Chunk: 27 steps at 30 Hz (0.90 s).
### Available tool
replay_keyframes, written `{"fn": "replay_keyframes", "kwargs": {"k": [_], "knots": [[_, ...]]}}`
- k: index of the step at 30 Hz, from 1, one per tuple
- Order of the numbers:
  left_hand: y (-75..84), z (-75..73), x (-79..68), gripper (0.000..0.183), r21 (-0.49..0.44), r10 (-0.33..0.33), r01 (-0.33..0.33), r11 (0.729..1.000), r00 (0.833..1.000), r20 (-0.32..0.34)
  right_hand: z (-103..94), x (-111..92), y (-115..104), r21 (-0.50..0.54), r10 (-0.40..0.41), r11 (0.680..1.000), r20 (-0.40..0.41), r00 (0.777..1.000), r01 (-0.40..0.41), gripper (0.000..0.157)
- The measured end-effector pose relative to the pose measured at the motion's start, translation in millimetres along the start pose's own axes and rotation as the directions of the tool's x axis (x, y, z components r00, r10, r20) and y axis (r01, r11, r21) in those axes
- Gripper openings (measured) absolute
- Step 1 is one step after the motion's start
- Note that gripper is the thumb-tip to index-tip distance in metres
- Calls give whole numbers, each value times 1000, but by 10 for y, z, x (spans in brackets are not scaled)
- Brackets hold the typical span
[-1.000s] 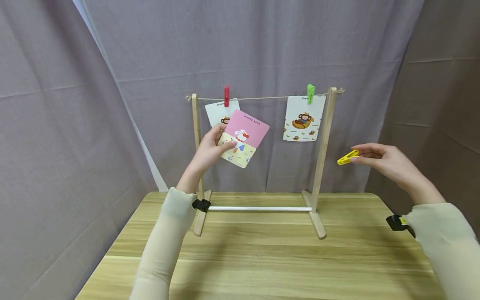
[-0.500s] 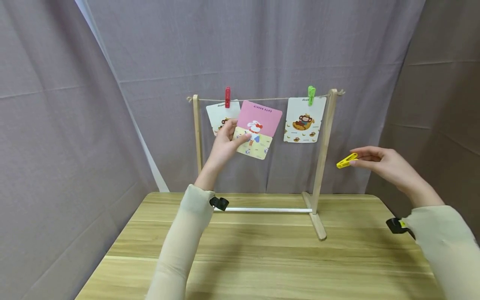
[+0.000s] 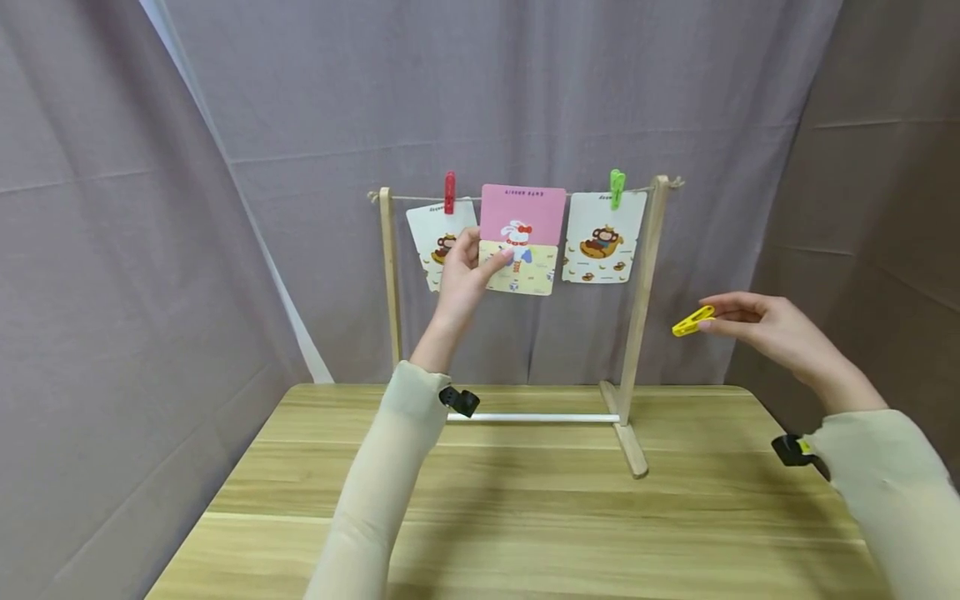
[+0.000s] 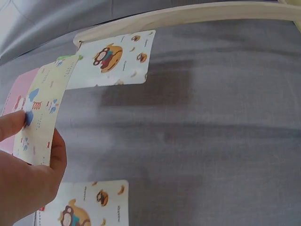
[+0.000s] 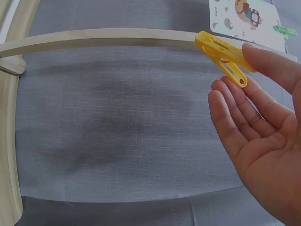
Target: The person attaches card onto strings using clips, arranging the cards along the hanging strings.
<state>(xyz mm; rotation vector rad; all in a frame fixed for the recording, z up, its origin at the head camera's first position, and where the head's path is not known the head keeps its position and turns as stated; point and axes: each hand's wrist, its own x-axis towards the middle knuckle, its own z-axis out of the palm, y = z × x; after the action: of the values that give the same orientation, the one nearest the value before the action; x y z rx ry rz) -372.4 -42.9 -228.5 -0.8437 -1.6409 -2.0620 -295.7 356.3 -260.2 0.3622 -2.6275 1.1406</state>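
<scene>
My left hand [image 3: 467, 279] pinches a pink and yellow rabbit card [image 3: 534, 218] by its left side, thumb in front. The card stands nearly upright between two hanging cards, its top edge overlapping the string [image 3: 420, 198] in the head view. Off to the right of the rack, my right hand [image 3: 772, 329] pinches a yellow clothespin [image 3: 693, 322] between thumb and fingers. A red clothespin [image 3: 450, 193] holds a tilted monkey card [image 3: 433, 232] at the left, partly behind my left hand. Under a green clothespin [image 3: 617, 190] hangs another monkey card [image 3: 602, 246].
The wooden rack's right post [image 3: 642, 308] stands between my two hands. A white bar [image 3: 540, 417] joins its feet low over the wooden table [image 3: 570, 517]. Grey curtains [image 3: 525, 83] close off the back and both sides.
My left hand has moved right and up with the rabbit card, which has turned from tilted to nearly upright, its top now at string height. The right hand has hardly moved.
</scene>
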Motion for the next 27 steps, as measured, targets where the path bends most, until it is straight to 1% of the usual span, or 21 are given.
{"fn": "replay_keyframes", "kwargs": {"k": [6,12,19,27], "knots": [[-97,80,31,33,-57,-17,14,998,999,-46,11,-2,17,3,-19,1000,6,1000,19,49],[-221,133,62,33,-76,-45,39,996,997,-69,14,-12,20,-10,-4,1000,-2,1000,4,52],[-384,164,134,32,-86,-41,34,996,996,-79,14,-23,66,1,-25,1000,-4,1000,25,46],[-499,163,163,32,-100,-58,47,994,993,-107,13,-40,100,-17,-7,1000,-1,1000,7,49]]}}
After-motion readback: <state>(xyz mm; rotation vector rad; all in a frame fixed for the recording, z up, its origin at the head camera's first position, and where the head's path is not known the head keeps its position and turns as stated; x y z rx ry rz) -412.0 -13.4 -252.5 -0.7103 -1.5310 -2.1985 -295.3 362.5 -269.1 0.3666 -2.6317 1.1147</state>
